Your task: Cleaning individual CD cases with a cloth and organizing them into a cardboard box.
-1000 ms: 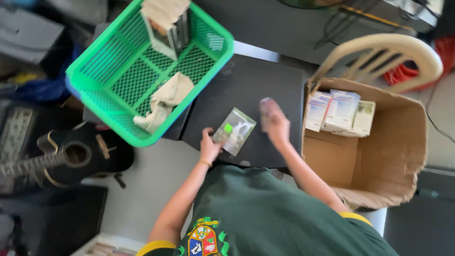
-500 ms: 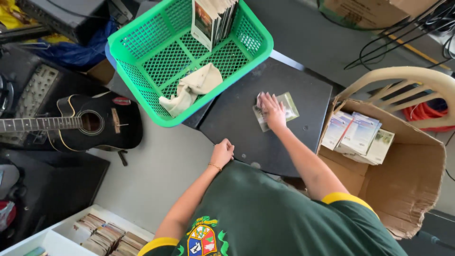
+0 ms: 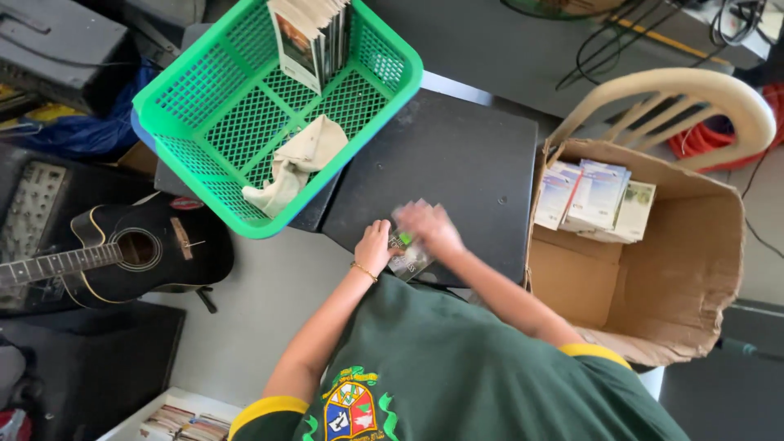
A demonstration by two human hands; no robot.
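A thin flat case [image 3: 408,255] with a green and grey cover lies near the front edge of the black table [image 3: 457,155]. My left hand [image 3: 374,243] rests at its left edge and touches it. On top of the case lies my right hand [image 3: 430,228], blurred by motion. Whether either hand fully grips the case is hard to see. Behind and to the left stands a green mesh basket [image 3: 204,106]; it contains a crumpled beige cloth [image 3: 296,160] and several upright cases [image 3: 314,37].
An open cardboard box [image 3: 694,269] at the right holds several stacked cases [image 3: 592,198]. A beige plastic chair [image 3: 694,94] stands behind it. A black guitar [image 3: 122,257] lies at the left. More cases [image 3: 180,420] sit in a white tray at the bottom left.
My right hand has pulled the case from the table's middle back to the near edge, and my left hand has come up to meet it. The camera view has shifted slightly.
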